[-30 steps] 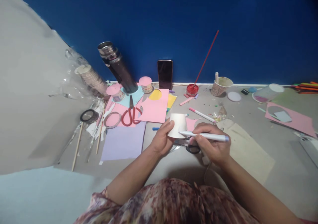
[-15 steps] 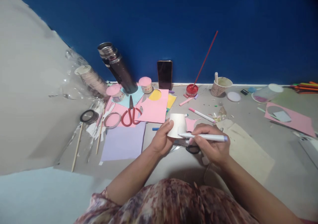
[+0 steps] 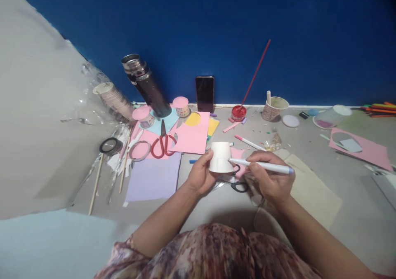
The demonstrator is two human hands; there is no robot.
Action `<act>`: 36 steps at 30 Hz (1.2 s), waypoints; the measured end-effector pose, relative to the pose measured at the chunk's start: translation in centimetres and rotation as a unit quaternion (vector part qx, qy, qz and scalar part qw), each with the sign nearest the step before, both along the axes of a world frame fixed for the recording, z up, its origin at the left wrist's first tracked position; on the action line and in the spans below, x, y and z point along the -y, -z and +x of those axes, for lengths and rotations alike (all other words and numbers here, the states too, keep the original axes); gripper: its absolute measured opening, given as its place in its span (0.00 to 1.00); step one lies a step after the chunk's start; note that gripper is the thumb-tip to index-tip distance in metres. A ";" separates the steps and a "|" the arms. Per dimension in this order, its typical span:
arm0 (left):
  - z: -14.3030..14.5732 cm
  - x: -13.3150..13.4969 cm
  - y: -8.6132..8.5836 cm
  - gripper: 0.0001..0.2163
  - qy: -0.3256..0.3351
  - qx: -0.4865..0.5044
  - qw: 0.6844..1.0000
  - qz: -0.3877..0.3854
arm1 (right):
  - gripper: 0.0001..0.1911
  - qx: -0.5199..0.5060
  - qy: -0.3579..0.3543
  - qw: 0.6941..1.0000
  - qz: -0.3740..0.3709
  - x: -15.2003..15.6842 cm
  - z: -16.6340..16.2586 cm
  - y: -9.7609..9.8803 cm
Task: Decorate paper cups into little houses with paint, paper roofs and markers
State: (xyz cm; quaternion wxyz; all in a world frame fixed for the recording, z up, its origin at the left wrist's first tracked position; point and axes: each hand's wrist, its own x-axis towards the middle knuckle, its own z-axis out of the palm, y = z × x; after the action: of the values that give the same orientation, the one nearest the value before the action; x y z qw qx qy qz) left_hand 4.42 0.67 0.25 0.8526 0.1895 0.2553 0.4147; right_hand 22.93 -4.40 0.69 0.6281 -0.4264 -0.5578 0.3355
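Observation:
My left hand [image 3: 200, 175] is closed round a white paper cup [image 3: 220, 157], held upside down above the floor. My right hand [image 3: 271, 179] grips a white marker with a purple end cap [image 3: 262, 166], and its tip touches the cup's right side. A faint drawn line shows on the cup's wall. Black-handled scissors [image 3: 238, 184] lie just under both hands, on the grey floor, beside a pink paper scrap [image 3: 238, 153].
Red scissors [image 3: 163, 144] lie on pink paper [image 3: 192, 138] with a lilac sheet [image 3: 154, 177] in front. A flask [image 3: 145, 85], a phone [image 3: 204, 93], a red paint pot [image 3: 239, 112] with a stick, tape rolls [image 3: 109, 145] and stacked cups [image 3: 113, 97] line the blue wall. A pink marker [image 3: 249, 142] lies behind my hands.
The marker's tip has risen from the cup's lower edge to its side, and my right hand has shifted slightly to the right. My left hand has turned the cup a little.

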 end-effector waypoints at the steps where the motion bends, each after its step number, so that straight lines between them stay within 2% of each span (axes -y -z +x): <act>1: 0.0 0.0 -0.1 0.19 0.004 0.003 1.000 -0.002 | 0.04 -0.002 -0.001 1.000 -0.003 0.0 0.0 0.0; 9: 0.0 0.1 -0.1 0.19 0.003 0.001 1.000 -0.010 | 0.03 0.004 0.000 1.000 -0.010 0.0 -0.4 -0.6; 24: 0.1 0.1 -0.2 0.22 -0.006 -0.001 1.000 -0.030 | 0.03 0.010 0.002 1.000 -0.022 0.1 -0.3 -0.4; 36: 0.1 0.1 -0.2 0.23 -0.003 -0.013 1.000 -0.012 | 0.05 0.011 0.000 0.999 -0.030 0.1 -0.3 -0.4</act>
State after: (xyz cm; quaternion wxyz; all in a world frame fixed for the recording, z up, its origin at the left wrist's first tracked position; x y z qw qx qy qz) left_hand 4.56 0.54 0.43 0.8501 0.1841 0.2717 0.4119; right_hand 22.66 -4.47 1.06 0.6086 -0.4484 -0.5548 0.3475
